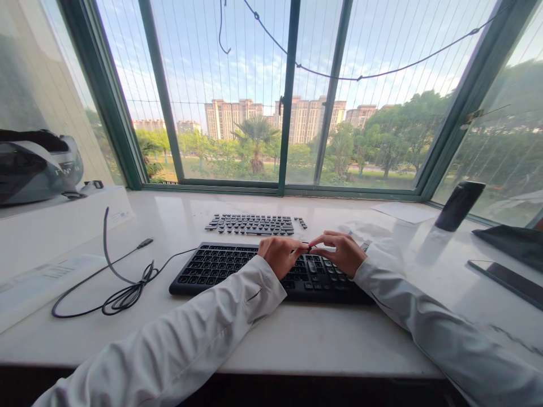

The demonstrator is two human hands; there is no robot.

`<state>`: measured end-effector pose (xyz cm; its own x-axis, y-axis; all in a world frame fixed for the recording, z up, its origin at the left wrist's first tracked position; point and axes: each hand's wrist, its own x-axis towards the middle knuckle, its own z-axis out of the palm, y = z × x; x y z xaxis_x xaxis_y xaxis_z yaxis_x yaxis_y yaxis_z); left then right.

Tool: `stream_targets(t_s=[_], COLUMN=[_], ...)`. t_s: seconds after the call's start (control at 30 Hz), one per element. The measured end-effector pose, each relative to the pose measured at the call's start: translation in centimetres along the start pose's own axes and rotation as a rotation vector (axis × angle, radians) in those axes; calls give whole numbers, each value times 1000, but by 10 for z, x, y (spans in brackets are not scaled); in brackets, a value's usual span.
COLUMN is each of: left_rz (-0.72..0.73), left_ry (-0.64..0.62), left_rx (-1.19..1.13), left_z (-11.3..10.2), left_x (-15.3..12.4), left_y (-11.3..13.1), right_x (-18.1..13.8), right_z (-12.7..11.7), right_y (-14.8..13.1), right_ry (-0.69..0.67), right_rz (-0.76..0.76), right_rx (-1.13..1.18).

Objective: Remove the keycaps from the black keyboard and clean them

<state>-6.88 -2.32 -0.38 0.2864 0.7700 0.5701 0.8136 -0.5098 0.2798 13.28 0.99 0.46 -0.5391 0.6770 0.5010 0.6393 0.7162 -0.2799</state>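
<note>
A black keyboard (212, 268) lies on the white sill counter in front of me. Both hands hover over its right half. My left hand (280, 254) is curled, its fingers pinching toward the right. My right hand (341, 251) is curled too, fingertips meeting those of the left hand. Between the fingertips sits a tiny dark piece (309, 247), seemingly a keycap, gripped by both hands. Behind the keyboard, rows of loose black keycaps (250, 224) lie arranged on the counter, with a few more keycaps (301, 222) beside them.
The keyboard's black cable (123, 294) coils at the left. A white box (51, 226) with a helmet (38, 167) on top stands far left. A dark cylinder (460, 204), a paper sheet (403, 212) and a phone (507, 280) lie at the right. Windows close off the back.
</note>
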Motion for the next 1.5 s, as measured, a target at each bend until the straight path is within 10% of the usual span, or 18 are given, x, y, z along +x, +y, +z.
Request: stream_targets(t_s=[1.5], left_rz=[-70], left_ry=[-57], left_rx=[36], left_z=[-2], left_x=[0], left_y=[3], right_x=[0], right_z=[4], right_y=[2], right_ry=[13], right_rz=[6], right_rx=[-82])
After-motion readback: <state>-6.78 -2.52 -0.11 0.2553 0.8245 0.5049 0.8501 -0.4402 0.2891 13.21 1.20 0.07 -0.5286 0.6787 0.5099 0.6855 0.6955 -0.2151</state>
